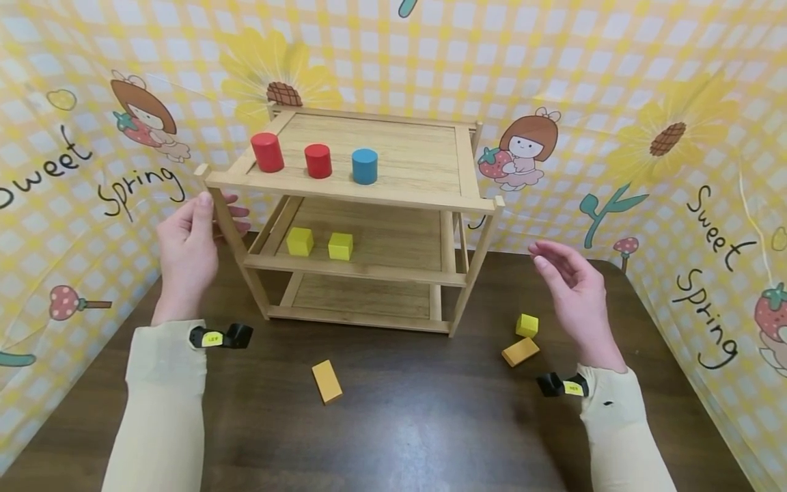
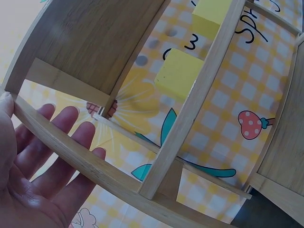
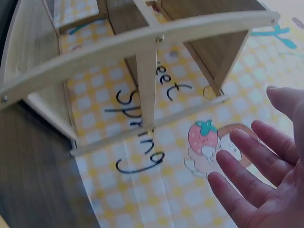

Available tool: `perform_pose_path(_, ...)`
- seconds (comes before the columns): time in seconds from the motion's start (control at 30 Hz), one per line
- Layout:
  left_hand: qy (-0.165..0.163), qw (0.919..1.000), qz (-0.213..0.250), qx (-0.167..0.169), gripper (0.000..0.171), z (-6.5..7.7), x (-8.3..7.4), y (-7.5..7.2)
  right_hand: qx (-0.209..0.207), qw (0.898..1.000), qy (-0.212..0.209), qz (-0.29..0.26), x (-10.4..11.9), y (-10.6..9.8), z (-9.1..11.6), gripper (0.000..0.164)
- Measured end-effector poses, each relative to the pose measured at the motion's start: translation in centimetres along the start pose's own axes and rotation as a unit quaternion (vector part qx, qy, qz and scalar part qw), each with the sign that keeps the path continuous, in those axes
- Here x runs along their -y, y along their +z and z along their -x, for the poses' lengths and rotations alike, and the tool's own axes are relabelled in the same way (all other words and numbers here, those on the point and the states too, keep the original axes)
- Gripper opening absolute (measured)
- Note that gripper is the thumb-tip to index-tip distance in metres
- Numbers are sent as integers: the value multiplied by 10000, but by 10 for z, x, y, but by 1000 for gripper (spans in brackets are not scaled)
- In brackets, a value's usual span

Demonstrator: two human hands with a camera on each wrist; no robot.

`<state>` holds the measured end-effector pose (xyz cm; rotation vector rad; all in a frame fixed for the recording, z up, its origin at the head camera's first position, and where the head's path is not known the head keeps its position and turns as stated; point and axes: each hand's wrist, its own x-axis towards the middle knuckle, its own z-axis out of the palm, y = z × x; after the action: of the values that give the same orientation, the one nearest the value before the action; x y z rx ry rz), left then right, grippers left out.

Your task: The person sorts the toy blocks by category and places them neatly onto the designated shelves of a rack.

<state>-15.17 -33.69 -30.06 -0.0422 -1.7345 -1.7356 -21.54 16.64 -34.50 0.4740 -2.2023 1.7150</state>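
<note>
A three-tier wooden shelf stands on the dark table. At its front left post is my left hand, the thumb on the near side and the fingers passing behind, loosely round the wood. My right hand is held in the air to the right of the shelf, apart from it, with fingers loosely bent and nothing in them. On the top tier stand a larger red cylinder, a smaller red cylinder and a blue cylinder. Two yellow cubes, one left and one right, sit on the middle tier.
A third yellow cube lies on the table below the right hand, close to an orange block. Another orange block lies in front of the shelf. Yellow checked cloth surrounds the table at the back and sides.
</note>
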Motion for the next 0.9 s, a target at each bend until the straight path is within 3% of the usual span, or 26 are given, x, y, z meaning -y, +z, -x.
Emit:
perform_pose_path(0.37,32,10000,-76,-21,42,0,2,-1,61,9962,513,705,-15,-24,6,41)
perform_pose_path(0.7,27,10000,-44,-22,44,-1,3,-1,652,9847,682,1467,-31,-39,13,45)
perform_pose_path(0.9,17,9999,-134,-31,43,-1,2,-1,1001,9722,866,1933,-41,-46,18,50)
